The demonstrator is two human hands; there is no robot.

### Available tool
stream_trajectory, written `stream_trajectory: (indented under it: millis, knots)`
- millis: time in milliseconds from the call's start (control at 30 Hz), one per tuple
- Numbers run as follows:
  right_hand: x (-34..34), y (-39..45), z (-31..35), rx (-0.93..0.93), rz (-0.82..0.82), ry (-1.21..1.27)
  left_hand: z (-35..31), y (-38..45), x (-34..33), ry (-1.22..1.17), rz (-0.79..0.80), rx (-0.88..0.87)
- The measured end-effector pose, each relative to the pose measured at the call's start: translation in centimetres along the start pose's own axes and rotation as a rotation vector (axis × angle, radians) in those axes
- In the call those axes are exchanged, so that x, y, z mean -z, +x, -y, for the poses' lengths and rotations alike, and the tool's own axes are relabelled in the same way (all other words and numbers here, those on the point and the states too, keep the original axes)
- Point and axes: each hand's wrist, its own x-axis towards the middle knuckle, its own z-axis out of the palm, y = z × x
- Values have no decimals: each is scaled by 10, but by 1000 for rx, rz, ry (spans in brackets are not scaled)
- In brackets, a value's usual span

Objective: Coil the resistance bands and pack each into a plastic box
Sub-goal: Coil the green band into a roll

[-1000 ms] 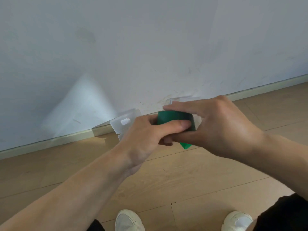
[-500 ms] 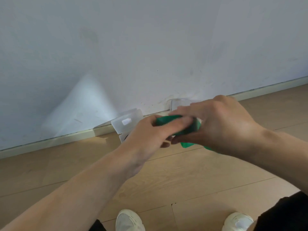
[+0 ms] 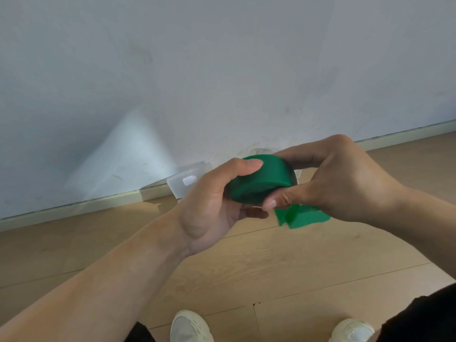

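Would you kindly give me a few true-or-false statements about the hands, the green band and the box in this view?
1. Both hands grip the coiled green rubber resistance band. True: the left hand and the right hand each hold it.
2. The band is fully coiled. False: a loose tail hangs below the right hand.
3. The band already lies in the clear plastic box. False: the box sits on the floor by the wall, behind the hands.
4. The floor is wooden. True.
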Motion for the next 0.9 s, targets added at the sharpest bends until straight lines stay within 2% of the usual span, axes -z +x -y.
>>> stream_trajectory:
  millis: [100,167,200,333,433,500,600,700,767,900]
  knots:
    - [-1,-1,4,-46,-39,-107,-2,-2,-4,265,-124,-71]
    - [-5,-3,6,-74,-56,-154,-2,-6,-10,495,-233,-237]
    - [-8,-3,6,-82,-65,-154,-3,-7,-14,524,-262,-307]
    - [-10,-3,6,-140,-62,2,-5,-5,-18,412,-345,-326]
    - [-1,6,1,-145,-86,108,-7,-2,-11,167,-375,-207]
    - [4,9,-4,-129,-13,120,-10,-1,-9,17,-348,-100]
    - [2,8,-14,-180,152,201,-12,-1,-7,-112,-336,-30]
    - [-6,9,-17,-197,190,294,-12,-4,-5,-142,-317,-5]
    - [-5,11,-15,-187,155,265,-13,-4,-3,-139,-321,-9]
    - [13,13,-3,-144,25,24,-15,-1,3,-114,-362,-36]
